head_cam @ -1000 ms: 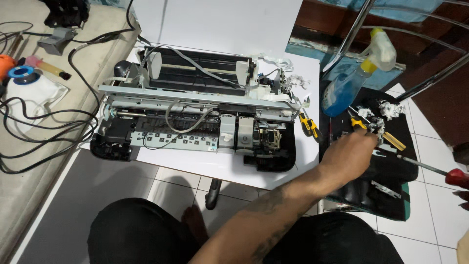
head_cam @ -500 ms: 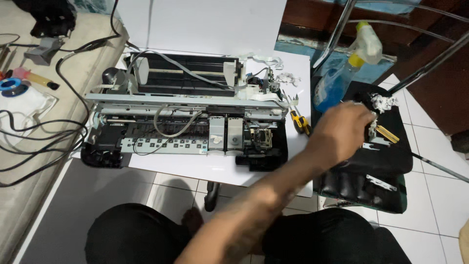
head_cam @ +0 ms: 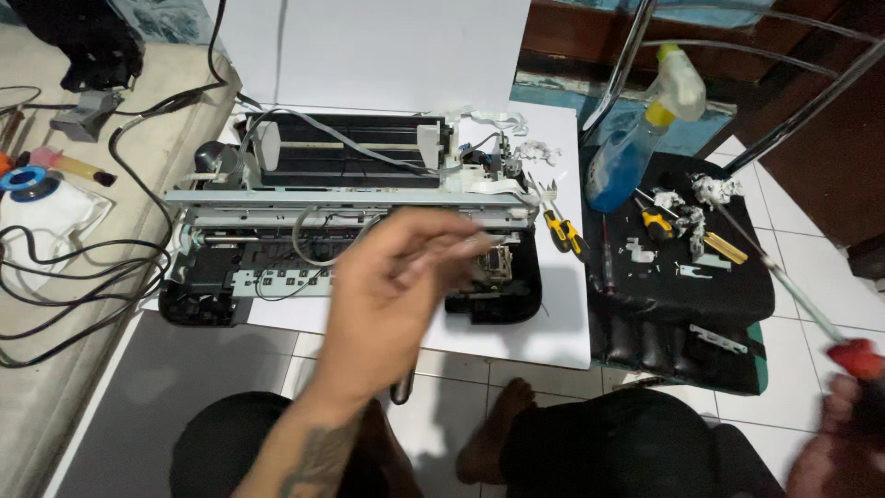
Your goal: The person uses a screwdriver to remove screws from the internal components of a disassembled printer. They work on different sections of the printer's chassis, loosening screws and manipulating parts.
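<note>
The left hand [head_cam: 392, 295] hangs blurred over the front middle of the opened-up inkjet printer [head_cam: 355, 221], fingers loosely curled with the tips pointing right; whether anything small sits pinched between them cannot be told through the blur, and the grip looks mostly open. The right hand [head_cam: 843, 433] is at the lower right edge of the view, well apart from the printer, its grip closed around the red handle of a long screwdriver [head_cam: 793, 290], whose thin shaft runs up and left toward the black stool seat [head_cam: 682, 277].

The printer has its cover off, with a metal rail across its width, a grey cable looped in front and a white ribbon cable at its right end. It lies on a white sheet [head_cam: 544, 332] spread on the tiled floor. Just right of the printer, on that sheet, lies a small yellow-and-black screwdriver [head_cam: 562, 232]. Further right, the stool seat carries a second yellow-handled tool [head_cam: 657, 221], small white plastic pieces and crumpled bits of tissue. Behind the seat stands a blue spray bottle [head_cam: 627, 152] with a pale trigger head. Left of the printer, black cables [head_cam: 55, 267] trail over a beige surface, near a white face mask [head_cam: 51, 207] and a blue spool [head_cam: 20, 180]
</note>
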